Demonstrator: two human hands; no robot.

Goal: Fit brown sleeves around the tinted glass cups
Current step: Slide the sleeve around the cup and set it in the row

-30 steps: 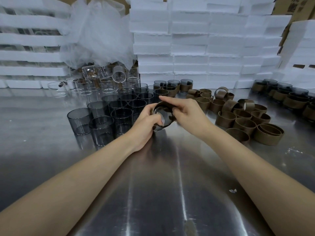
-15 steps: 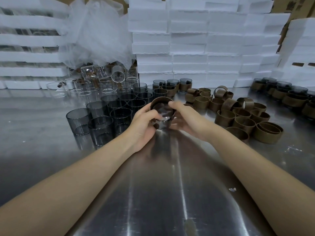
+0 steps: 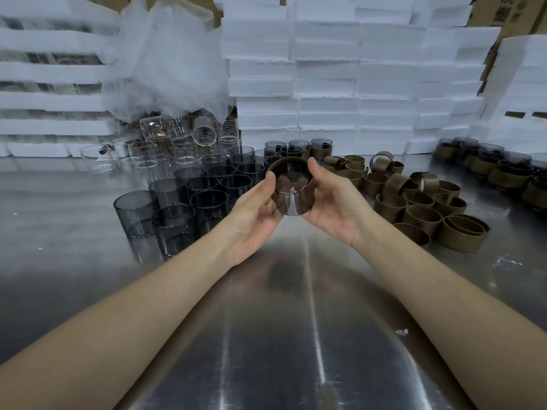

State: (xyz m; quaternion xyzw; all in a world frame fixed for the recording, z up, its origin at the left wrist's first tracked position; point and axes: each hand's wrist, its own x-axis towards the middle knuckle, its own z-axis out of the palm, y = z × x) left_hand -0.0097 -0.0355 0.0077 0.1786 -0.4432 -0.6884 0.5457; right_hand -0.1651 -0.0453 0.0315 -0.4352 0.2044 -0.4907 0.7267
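Head view: left hand and right hand grip one tinted glass cup from either side, thumbs at the rim and fingers curled beneath, above the middle of the steel table. A brown sleeve sits around the cup's upper part; its base shows bare. Unsleeved tinted cups stand toward the left edge, loose sleeves toward the right edge. Printing on the cardboard carton beyond the far right corner is too blurred to read.
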